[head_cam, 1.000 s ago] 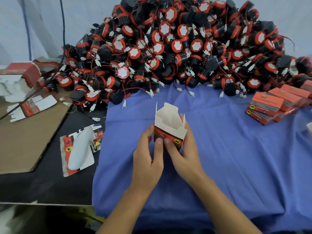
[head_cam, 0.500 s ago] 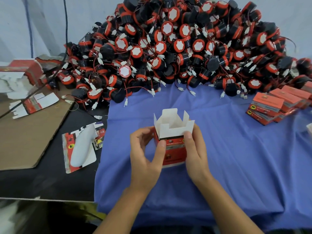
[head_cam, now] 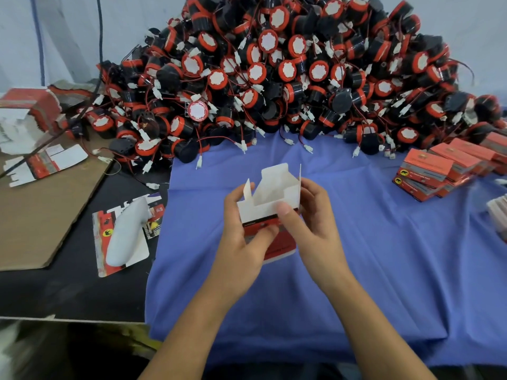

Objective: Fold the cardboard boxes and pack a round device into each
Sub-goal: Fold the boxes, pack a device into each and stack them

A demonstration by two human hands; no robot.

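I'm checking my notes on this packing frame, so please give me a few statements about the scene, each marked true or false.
1. The left hand and the right hand both hold the box. True.
2. The box's top flaps are shut. False: they stand open, with the white inside showing.
3. The device pile lies beyond the box. True.
4. The cloth is green. False: it is blue.
5. The flat boxes are stacked left of the hands. False: they lie to the right, on the cloth.
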